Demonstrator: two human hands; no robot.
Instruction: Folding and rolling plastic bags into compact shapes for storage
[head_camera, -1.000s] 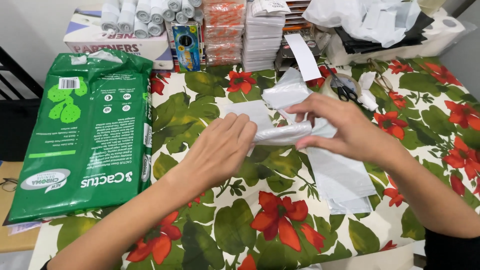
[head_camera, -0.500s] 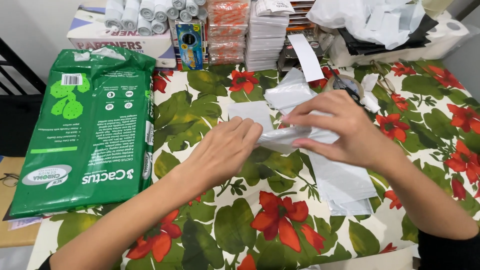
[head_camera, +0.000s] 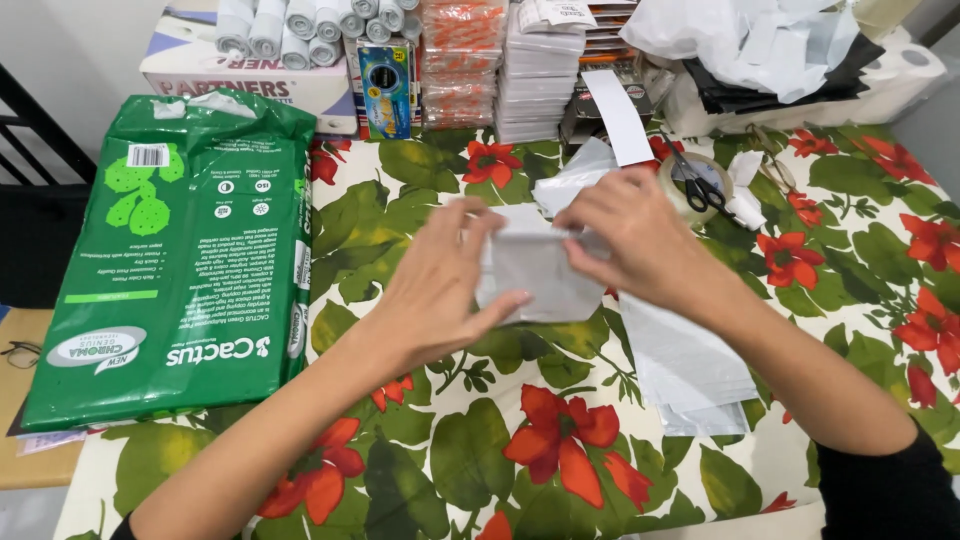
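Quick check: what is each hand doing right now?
Left hand: closed on the grey plastic mailer bag.
Right hand: pinching the same bag's top edge.

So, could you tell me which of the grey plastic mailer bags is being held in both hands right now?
The folded grey mailer bag, gripped between the left hand and right hand above the table; the other grey mailer bags lie flat, untouched, on the floral tablecloth.

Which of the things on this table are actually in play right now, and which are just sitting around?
In hand:
- left hand and right hand, both gripping the folded grey plastic mailer
- stack of flat grey mailers, beside the right forearm

Lying about:
- green bag
- scissors on a tape roll
- paper rolls
- floral tablecloth
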